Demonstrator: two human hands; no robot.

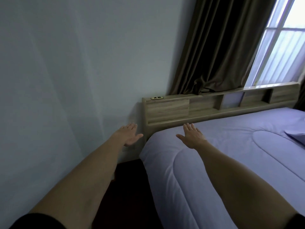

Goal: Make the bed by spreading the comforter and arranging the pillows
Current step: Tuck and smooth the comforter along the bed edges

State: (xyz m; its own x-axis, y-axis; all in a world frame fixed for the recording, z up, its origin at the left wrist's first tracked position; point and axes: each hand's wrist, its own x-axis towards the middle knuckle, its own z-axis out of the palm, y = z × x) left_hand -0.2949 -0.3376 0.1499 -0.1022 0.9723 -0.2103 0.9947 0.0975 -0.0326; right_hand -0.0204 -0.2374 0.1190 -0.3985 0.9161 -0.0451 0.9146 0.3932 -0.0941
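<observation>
A lilac quilted comforter (231, 154) lies spread over the bed, reaching up to the wooden headboard (166, 109). My right hand (192, 136) hovers flat over the comforter's near top corner, fingers apart, holding nothing. My left hand (129, 134) is stretched out open beside the bed, over the gap by the wall, level with the headboard's end. A lilac pillow (297, 138) shows only as a corner at the right edge of the bed.
A pale wall (66, 80) runs close along the bed's left side, with a narrow dark floor strip (130, 187) between. Brown curtains (217, 47) and a bright window (283, 47) stand behind the headboard, which has open shelves and a small socket plate (157, 97).
</observation>
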